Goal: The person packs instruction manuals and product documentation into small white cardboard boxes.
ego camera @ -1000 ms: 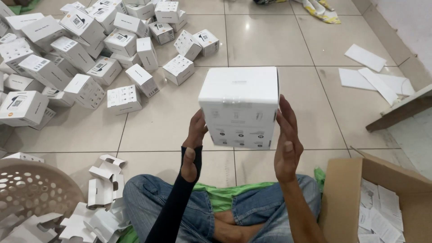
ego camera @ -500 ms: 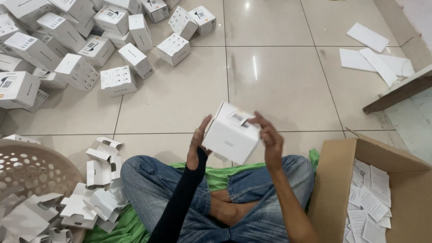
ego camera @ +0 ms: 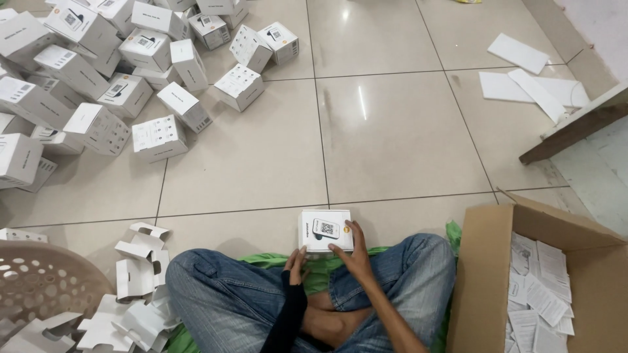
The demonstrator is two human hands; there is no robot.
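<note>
A small white carton (ego camera: 325,229) with a printed label on top rests low in front of my crossed legs, at the edge of the green cloth (ego camera: 275,260). My left hand (ego camera: 296,266), with a dark sleeve on the forearm, grips its lower left corner. My right hand (ego camera: 354,253) lies over its right side, fingers spread across the top. Both hands hold the carton.
Many closed white cartons (ego camera: 159,137) are piled on the tile floor at the upper left. Flat white inserts (ego camera: 140,278) lie by my left knee beside a beige perforated basket (ego camera: 49,287). An open cardboard box (ego camera: 487,274) with paper leaflets stands at the right. White sheets (ego camera: 523,85) lie far right.
The carton came down from chest height, turned over in my hands, and now sits low at my legs. The view has tilted downward.
</note>
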